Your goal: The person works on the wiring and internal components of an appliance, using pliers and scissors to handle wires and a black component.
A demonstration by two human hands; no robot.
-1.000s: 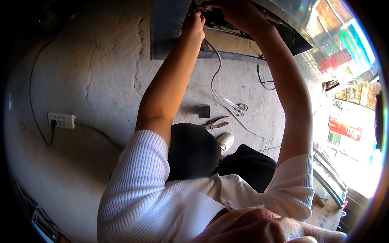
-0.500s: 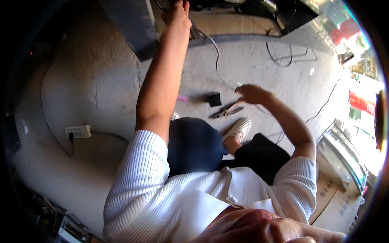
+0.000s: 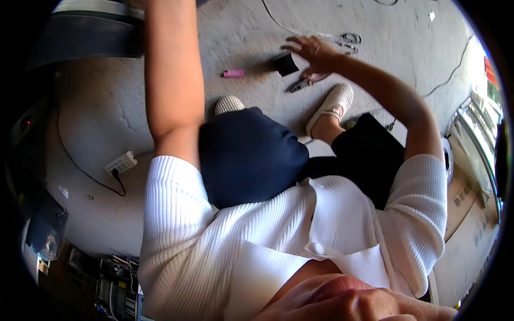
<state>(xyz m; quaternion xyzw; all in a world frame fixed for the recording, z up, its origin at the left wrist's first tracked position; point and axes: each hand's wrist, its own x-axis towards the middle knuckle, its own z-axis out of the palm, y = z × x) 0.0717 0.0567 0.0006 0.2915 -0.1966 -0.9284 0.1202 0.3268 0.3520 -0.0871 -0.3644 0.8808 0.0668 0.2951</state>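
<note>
My right hand (image 3: 317, 52) is low over the concrete floor, its fingers stretched out and apart, with nothing seen in them. Just below its thumb lies a pair of pliers (image 3: 300, 85), partly covered by the hand; I cannot tell whether they touch. A small black block-shaped piece (image 3: 285, 63) rests beside the fingertips. Farther left is a short pink cylinder (image 3: 233, 74). A pale cable (image 3: 276, 20) runs across the floor toward looped dark ends (image 3: 350, 38) past my hand. My left arm reaches up beyond the top edge, so that hand is hidden.
A dark panel-like object (image 3: 91, 37) stands at the upper left, by my left forearm. A white power strip (image 3: 122, 162) with a black plug lies on the left floor. Cardboard (image 3: 460, 198) and a framed glass piece (image 3: 479, 125) are at the right. Electronic equipment (image 3: 115, 283) sits lower left.
The view has shifted, and my left hand has gone out beyond the top edge. My right hand has moved closer to the pliers and black piece, its fingers now spread.
</note>
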